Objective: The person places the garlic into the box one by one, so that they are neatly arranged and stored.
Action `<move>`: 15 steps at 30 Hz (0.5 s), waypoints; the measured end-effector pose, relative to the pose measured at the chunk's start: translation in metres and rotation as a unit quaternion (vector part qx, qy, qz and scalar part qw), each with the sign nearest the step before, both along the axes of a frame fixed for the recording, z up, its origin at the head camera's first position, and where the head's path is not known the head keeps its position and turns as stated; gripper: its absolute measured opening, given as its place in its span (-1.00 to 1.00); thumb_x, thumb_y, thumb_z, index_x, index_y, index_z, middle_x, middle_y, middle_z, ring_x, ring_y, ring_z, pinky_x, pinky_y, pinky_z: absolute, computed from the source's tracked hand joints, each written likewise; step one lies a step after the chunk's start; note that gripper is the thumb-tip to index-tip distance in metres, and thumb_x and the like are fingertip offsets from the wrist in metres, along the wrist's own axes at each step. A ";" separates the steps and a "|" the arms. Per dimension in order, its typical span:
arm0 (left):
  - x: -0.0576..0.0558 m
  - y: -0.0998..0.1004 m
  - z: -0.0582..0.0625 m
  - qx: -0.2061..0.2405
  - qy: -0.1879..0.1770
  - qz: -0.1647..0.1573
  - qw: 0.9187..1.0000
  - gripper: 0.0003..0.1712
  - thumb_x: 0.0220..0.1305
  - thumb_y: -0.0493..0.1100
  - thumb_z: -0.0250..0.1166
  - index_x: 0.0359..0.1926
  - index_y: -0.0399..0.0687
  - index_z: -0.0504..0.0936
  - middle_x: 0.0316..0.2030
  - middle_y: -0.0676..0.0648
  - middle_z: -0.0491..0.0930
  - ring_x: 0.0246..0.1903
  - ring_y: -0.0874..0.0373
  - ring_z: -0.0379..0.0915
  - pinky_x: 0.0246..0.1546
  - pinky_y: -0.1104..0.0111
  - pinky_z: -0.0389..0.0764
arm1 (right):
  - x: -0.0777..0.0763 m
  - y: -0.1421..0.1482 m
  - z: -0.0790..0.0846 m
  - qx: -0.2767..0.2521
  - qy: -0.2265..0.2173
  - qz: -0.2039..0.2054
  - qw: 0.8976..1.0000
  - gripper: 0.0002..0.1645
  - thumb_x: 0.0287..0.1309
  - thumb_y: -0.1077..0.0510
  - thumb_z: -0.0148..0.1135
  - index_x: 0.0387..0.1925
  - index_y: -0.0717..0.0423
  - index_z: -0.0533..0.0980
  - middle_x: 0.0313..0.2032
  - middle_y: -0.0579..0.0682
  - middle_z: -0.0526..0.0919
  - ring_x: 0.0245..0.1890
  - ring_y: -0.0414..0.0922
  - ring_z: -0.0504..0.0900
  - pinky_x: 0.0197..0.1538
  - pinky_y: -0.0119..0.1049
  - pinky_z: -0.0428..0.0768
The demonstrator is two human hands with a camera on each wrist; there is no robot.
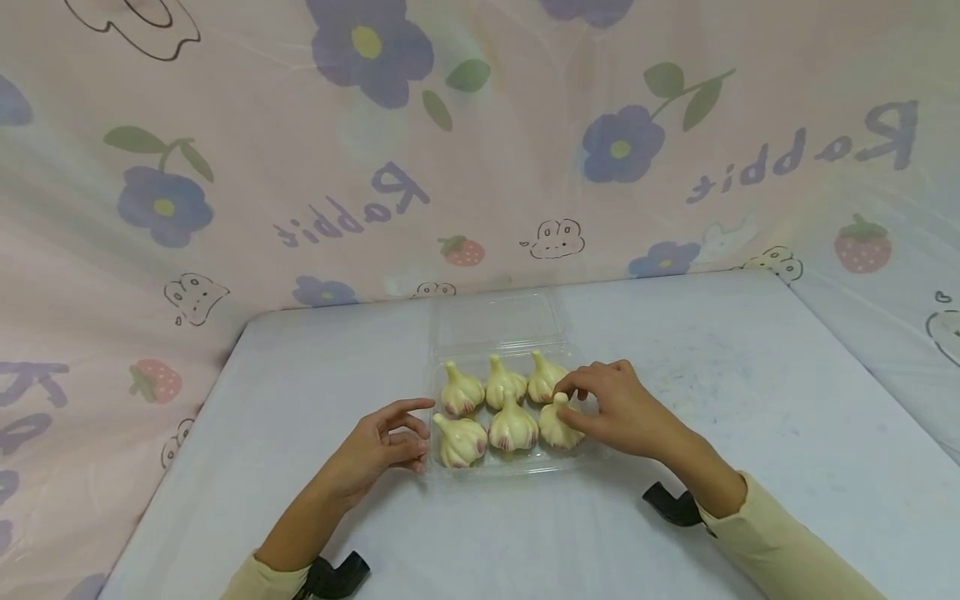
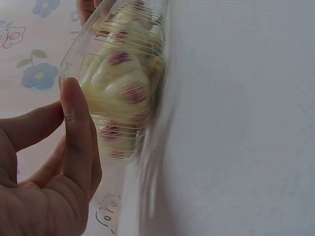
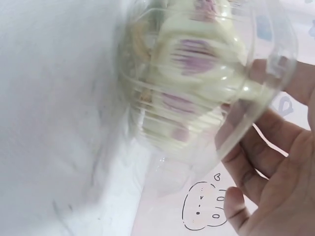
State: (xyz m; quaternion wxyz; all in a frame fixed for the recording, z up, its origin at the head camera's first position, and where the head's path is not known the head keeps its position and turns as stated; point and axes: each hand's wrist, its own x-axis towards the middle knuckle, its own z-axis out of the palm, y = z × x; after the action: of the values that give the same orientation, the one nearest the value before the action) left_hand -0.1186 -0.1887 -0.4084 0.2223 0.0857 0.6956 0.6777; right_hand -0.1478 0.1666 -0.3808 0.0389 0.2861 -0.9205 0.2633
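Several pale garlic bulbs (image 1: pixel 513 429) with purple streaks sit in two rows in a clear plastic clamshell box (image 1: pixel 517 468). My right hand (image 1: pixel 618 408) reaches over the box's right rim. Its thumb and fingers pinch the stem of the front right garlic bulb (image 1: pixel 557 432), which is in the box. In the right wrist view, that garlic bulb (image 3: pixel 197 59) shows through the ribbed wall, its stem between the fingertips. At the box's left side, my left hand (image 1: pixel 367 454) touches the rim with its fingers loosely bent. The left wrist view shows a fingertip against the clear wall (image 2: pixel 66 69).
The box's clear lid (image 1: pixel 495 321) lies folded back behind the bulbs. A white cloth covers the table (image 1: pixel 337 350). Behind it hangs a printed curtain (image 1: pixel 510 167). Black curved pieces (image 1: pixel 341 575) sit by both wrists.
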 end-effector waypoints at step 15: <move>-0.001 0.000 0.000 -0.002 0.001 -0.007 1.000 -0.28 0.34 -0.39 0.23 0.46 -0.29 0.18 -0.13 -0.08 0.44 -0.41 0.25 0.61 -0.25 0.38 0.75 | -0.008 -0.001 0.001 -0.019 -0.004 -0.006 1.000 -0.79 0.21 0.10 0.35 -0.11 -0.01 0.65 -0.19 -0.18 0.73 -0.27 -0.26 0.53 0.01 -0.16 0.26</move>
State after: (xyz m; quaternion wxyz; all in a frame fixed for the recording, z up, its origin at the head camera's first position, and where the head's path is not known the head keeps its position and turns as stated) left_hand -0.1196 -0.1890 -0.4079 0.2262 0.0911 0.6969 0.6744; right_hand -0.1559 0.1657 -0.3800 0.0426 0.2789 -0.9171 0.2817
